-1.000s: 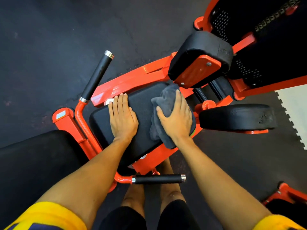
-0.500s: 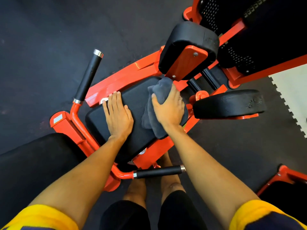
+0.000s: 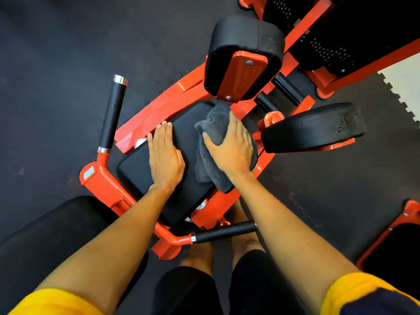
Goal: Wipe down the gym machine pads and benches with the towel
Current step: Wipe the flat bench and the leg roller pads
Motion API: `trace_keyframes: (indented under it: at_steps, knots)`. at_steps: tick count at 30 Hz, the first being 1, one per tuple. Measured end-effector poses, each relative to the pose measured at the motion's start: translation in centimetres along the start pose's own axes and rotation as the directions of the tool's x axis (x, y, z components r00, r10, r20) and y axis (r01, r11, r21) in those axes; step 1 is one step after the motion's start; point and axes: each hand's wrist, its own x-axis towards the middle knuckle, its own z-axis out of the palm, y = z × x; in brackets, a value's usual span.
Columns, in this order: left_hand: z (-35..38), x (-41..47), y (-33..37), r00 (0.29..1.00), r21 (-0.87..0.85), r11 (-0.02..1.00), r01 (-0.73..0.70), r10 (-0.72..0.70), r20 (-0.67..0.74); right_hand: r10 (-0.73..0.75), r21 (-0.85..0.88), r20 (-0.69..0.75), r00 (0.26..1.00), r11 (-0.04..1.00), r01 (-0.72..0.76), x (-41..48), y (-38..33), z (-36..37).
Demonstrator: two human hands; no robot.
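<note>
Dark rubber flooring (image 3: 56, 53) surrounds an orange machine. At frame centre the right hand (image 3: 231, 148), fingers flat and spread, presses the grey towel (image 3: 213, 119) onto the upper right part of the black seat pad (image 3: 136, 169). The left hand (image 3: 166, 155) lies flat and empty beside it. The seat seems mid-wipe, and the upright pad (image 3: 245, 32) above and the side pad (image 3: 313, 128) at right probably remain to be done.

The towel (image 3: 210, 142) is soft, fuzzy gray cloth. The seat pad (image 3: 188, 192) is smooth black. The frame (image 3: 159, 114) is shiny orange metal. The floor (image 3: 56, 53) looks rough.
</note>
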Motion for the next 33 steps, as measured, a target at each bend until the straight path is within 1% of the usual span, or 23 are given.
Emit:
trace_keyframes:
  at_steps: [1,3,5,6,8,11,12,13,14,15,16,17,18,19,20,22,24,25,27,30,32,33]
  knots:
    - [0.0,0.4,0.3,1.000,-0.008,1.000,-0.014,0.015,0.006,0.006,-0.019,-0.019,1.000,1.000,-0.006,-0.7,0.3,0.0]
    - [0.1,1.3,1.1,1.000,-0.027,0.999,-0.017,0.017,0.000,-0.073,-0.110,-0.025,0.997,0.991,0.070,-1.2,0.9,0.1]
    - [0.2,1.5,1.7,1.000,-0.050,0.999,-0.012,0.012,-0.017,-0.128,-0.113,0.025,0.991,0.985,0.130,-0.1,0.8,0.1]
    - [0.9,1.9,2.4,0.999,-0.062,0.997,-0.036,0.036,0.000,-0.083,-0.080,0.055,0.995,0.993,0.087,1.1,1.0,-0.4]
    - [1.2,2.2,2.5,0.999,-0.045,0.998,-0.041,0.040,-0.011,-0.007,-0.017,0.149,0.989,1.000,0.010,3.1,0.0,-1.4]
    - [2.0,2.4,2.5,0.998,0.002,0.999,-0.044,0.044,-0.039,0.228,0.031,0.263,0.937,0.969,-0.245,5.9,-0.4,-2.5]
    - [2.2,2.3,2.4,0.998,0.021,0.999,-0.048,0.048,-0.042,0.256,0.034,0.267,0.929,0.961,-0.275,6.2,-0.4,-2.4]
    - [2.3,2.0,2.3,0.998,0.036,0.998,-0.051,0.052,-0.036,0.254,0.032,0.250,0.934,0.962,-0.270,5.5,-0.3,-2.3]
    - [2.4,1.9,2.3,0.998,0.050,0.997,-0.053,0.055,-0.032,0.203,0.025,0.183,0.962,0.977,-0.211,4.3,-0.2,-1.8]
    - [2.4,1.9,2.3,0.998,0.055,0.997,-0.053,0.054,-0.031,0.108,0.000,0.102,0.989,0.994,-0.109,2.6,-0.2,-1.4]
    - [2.5,1.9,2.3,0.998,0.064,0.997,-0.048,0.050,-0.032,-0.007,-0.048,0.060,0.998,0.999,0.010,1.0,0.1,-0.7]
    - [2.5,1.9,2.4,0.998,0.069,0.997,-0.043,0.045,-0.035,-0.122,-0.110,0.034,0.992,0.986,0.125,-0.2,0.7,-0.2]
    - [2.6,1.9,2.4,0.998,0.079,0.996,-0.047,0.049,-0.035,-0.202,-0.146,0.034,0.979,0.968,0.205,-0.7,1.5,0.2]
    - [2.7,1.9,2.4,0.998,0.089,0.995,-0.050,0.054,-0.038,-0.236,-0.139,0.058,0.970,0.960,0.242,-0.6,2.1,0.1]
    - [2.7,1.9,2.4,0.998,0.095,0.994,-0.053,0.057,-0.040,-0.230,-0.097,0.088,0.969,0.966,0.238,0.1,2.5,-0.2]
    - [2.6,1.9,2.6,0.998,0.093,0.994,-0.050,0.053,-0.039,-0.115,0.036,0.190,0.975,0.993,0.110,1.8,2.3,-1.3]
    - [2.6,2.0,2.6,0.998,0.098,0.994,-0.052,0.056,-0.038,-0.014,0.111,0.205,0.979,0.994,-0.009,2.8,1.9,-2.0]
    - [2.5,2.0,2.5,0.998,0.104,0.993,-0.054,0.058,-0.038,0.027,0.136,0.185,0.982,0.989,-0.053,2.6,1.7,-2.0]
    - [2.6,2.0,2.5,0.998,0.105,0.993,-0.044,0.048,-0.038,0.102,0.198,0.102,0.990,0.973,-0.120,1.3,1.4,-1.6]
    - [2.7,1.9,2.4,0.998,0.101,0.994,-0.051,0.054,-0.030,0.198,0.305,-0.045,0.979,0.936,-0.175,-2.3,1.7,0.1]
    - [2.7,2.0,2.2,0.997,0.104,0.993,-0.062,0.065,-0.030,0.256,0.378,-0.066,0.965,0.901,-0.213,-5.1,2.0,1.1]
    - [2.7,1.9,2.1,0.998,0.101,0.993,-0.061,0.064,-0.029,0.295,0.426,-0.045,0.954,0.870,-0.249,-6.3,2.1,1.3]
